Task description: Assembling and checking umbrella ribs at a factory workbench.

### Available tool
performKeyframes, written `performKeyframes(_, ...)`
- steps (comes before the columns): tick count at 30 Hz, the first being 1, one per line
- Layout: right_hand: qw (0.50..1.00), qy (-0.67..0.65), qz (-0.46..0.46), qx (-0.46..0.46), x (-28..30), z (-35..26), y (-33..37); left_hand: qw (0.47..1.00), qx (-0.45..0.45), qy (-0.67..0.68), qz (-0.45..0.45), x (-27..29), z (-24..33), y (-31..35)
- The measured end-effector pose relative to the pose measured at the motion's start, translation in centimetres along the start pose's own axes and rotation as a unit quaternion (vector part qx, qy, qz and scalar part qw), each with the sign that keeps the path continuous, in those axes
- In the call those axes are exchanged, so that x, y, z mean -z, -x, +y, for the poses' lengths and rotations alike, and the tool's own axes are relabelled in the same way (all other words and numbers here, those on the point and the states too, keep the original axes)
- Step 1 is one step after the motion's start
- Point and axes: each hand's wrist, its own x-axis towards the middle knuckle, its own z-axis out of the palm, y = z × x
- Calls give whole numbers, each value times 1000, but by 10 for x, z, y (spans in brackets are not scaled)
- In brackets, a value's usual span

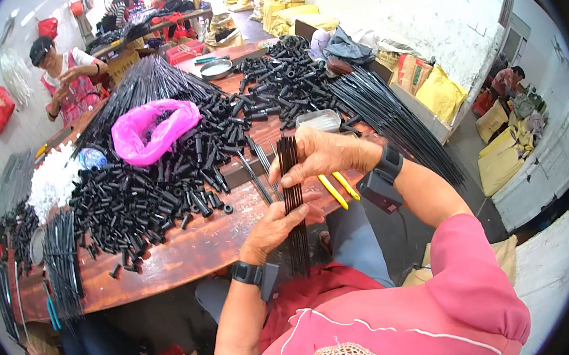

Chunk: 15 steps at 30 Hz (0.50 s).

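head view shows us holding a bundle of thin black rods (292, 197) upright in front of us, just near of the counter (189, 252) edge. our left hand (277, 225) is closed around the bundle low down, and our right hand (316, 155) pinches its upper part between thumb and fingers, so both grips are shut on the rods.

to do this well, we judge the rods want keeping parallel and their ends level; a loose lower grip would let single rods slide out toward our lap. we should keep the left hand firm as the anchor and let the right fingers do the sorting or evening near the top.

left of our hands a heap of short black tubes (155, 183) covers the counter, with a pink bag (150, 130) lying on it. yellow-handled pliers (338, 189) lie on the counter just right of the bundle. long black rods (396, 122) fan out along the right side, well apart from our hands.
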Motion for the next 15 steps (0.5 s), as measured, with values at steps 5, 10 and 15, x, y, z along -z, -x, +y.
performKeyframes(5, 999, -15, 14, 31, 0, 7, 4, 1000, 12, 1, 26, -2, 4, 0)
performKeyframes(10, 996, 0, 41, 80, -7, 2, 9, 999, 7, -36, 36, -10, 8, 2)
performKeyframes(15, 988, 81, 41, 126, -4, 8, 9, 995, 3, -80, 67, -18, 9, 4)
